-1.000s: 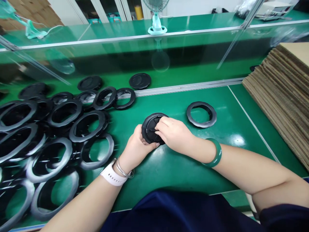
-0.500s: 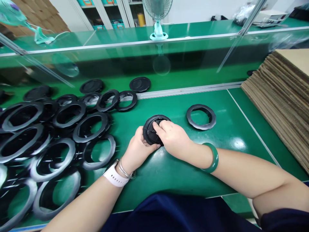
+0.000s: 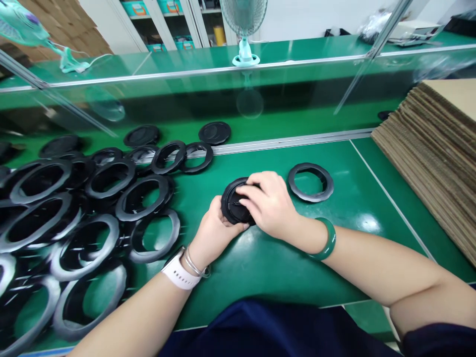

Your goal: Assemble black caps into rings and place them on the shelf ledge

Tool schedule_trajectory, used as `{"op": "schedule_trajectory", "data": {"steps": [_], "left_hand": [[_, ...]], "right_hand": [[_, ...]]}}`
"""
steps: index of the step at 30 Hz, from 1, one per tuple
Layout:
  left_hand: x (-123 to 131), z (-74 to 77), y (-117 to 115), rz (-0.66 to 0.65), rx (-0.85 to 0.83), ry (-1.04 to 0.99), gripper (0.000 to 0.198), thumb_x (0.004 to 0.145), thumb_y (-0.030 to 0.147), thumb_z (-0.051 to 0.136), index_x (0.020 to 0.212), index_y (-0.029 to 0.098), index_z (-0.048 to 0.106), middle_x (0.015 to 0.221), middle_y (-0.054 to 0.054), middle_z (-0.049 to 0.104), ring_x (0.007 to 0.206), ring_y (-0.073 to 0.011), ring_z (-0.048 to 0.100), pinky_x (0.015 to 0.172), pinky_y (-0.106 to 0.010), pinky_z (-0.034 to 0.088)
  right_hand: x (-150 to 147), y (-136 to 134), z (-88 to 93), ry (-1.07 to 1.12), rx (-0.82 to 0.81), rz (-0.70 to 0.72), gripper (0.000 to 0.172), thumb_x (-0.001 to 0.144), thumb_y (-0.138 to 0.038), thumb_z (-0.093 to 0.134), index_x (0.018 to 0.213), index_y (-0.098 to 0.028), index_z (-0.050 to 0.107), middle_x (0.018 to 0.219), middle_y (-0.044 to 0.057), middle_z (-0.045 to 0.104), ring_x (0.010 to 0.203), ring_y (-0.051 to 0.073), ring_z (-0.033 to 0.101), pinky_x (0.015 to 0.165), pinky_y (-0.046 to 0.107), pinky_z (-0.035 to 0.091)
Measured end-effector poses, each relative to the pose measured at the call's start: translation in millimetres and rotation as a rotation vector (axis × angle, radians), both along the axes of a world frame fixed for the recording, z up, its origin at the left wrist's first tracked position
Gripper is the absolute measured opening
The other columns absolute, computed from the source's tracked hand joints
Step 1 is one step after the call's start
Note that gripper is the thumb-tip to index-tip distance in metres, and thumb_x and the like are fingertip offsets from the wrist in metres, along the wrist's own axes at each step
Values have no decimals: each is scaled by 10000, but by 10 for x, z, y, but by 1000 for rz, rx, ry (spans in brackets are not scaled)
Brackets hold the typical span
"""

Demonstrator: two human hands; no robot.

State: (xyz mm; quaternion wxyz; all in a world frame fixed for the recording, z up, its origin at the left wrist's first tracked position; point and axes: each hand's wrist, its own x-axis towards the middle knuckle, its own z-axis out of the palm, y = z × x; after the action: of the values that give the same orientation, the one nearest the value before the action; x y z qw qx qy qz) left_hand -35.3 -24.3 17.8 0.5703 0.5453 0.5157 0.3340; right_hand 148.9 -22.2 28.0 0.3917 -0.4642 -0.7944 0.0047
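Observation:
My left hand [image 3: 219, 225] grips a black round cap with a ridged rim [image 3: 231, 206] by its left and lower edge, above the green tabletop. The cap's face, with a recessed disc and a small raised part at its middle, is turned up towards me. My right hand [image 3: 273, 206] lies over the cap's right side, its bent fingers on the face; part of the cap is hidden beneath it. Just beyond my right hand a single black ring [image 3: 293, 186] lies flat on the table.
Many black rings [image 3: 107, 238] lie crowded and overlapping on the left. Several black discs [image 3: 214, 133] rest along the back by a metal rail [image 3: 278, 144]. A stack of cardboard sheets [image 3: 427, 144] stands at the right. Beyond the clear panel stands a mint-green fan [image 3: 245, 59].
My right hand's fingers have shifted and spread from a tight pinch at the cap's middle to a looser hold across its face. My left hand keeps its grip on the cap.

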Motion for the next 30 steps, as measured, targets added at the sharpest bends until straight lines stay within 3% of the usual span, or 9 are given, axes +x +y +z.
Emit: {"op": "schedule_trajectory", "data": {"steps": [3, 6, 8, 12, 15, 19, 30], "left_hand": [[-7, -19, 12, 4, -10, -18, 647, 619, 229, 878, 1123, 227, 473, 1134, -55, 683, 1080, -269, 694, 940, -438, 583], [-26, -19, 12, -12, -4, 4, 704, 592, 263, 906, 1144, 232, 471, 1201, -86, 667, 1135, -302, 671, 955, -467, 575], [-38, -2, 3, -26, 4, -12, 753, 584, 299, 921, 1179, 231, 465, 1257, -100, 641, 1174, -309, 649, 974, -468, 565], [-57, 28, -6, -61, 42, -51, 633, 764, 410, 808, 1265, 221, 469, 1320, -93, 610, 1235, -275, 602, 1025, -429, 521], [-74, 16, 8, -36, 110, 81, 514, 850, 463, 714, 1255, 215, 517, 1259, -81, 641, 1199, -275, 606, 1017, -423, 501], [-85, 7, 17, -26, 179, 226, 458, 869, 492, 679, 1210, 216, 547, 1173, -66, 665, 1106, -275, 629, 969, -417, 492], [-53, 65, -6, -34, 201, 287, 460, 849, 491, 687, 1193, 224, 537, 1146, -56, 672, 1085, -287, 638, 927, -415, 496]], "right_hand": [[46, 93, -63, 234, -215, -103, 358, 987, -295, 545, 1314, -151, 570, 1215, 145, 575, 1147, 271, 514, 1023, 463, 417], [80, 206, -160, 317, -506, -72, 235, 994, -289, 515, 1156, -169, 636, 1107, 104, 627, 1071, 246, 552, 994, 442, 434], [80, 251, -207, 359, -575, -40, 177, 988, -283, 515, 1045, -170, 639, 1049, 81, 637, 1042, 231, 555, 976, 421, 433], [34, 245, -254, 487, -558, -20, 111, 948, -270, 539, 983, -182, 596, 1025, 62, 617, 1021, 212, 547, 955, 392, 431], [-14, 209, -271, 592, -559, 14, 110, 910, -286, 567, 969, -195, 588, 1013, 45, 612, 1010, 201, 552, 947, 376, 438], [-50, 181, -281, 681, -602, 37, 147, 866, -324, 605, 937, -197, 587, 974, 33, 620, 981, 201, 566, 928, 375, 444], [-67, 159, -259, 768, -613, -18, 166, 819, -340, 642, 872, -195, 582, 909, 25, 637, 923, 205, 590, 859, 367, 474]]}}
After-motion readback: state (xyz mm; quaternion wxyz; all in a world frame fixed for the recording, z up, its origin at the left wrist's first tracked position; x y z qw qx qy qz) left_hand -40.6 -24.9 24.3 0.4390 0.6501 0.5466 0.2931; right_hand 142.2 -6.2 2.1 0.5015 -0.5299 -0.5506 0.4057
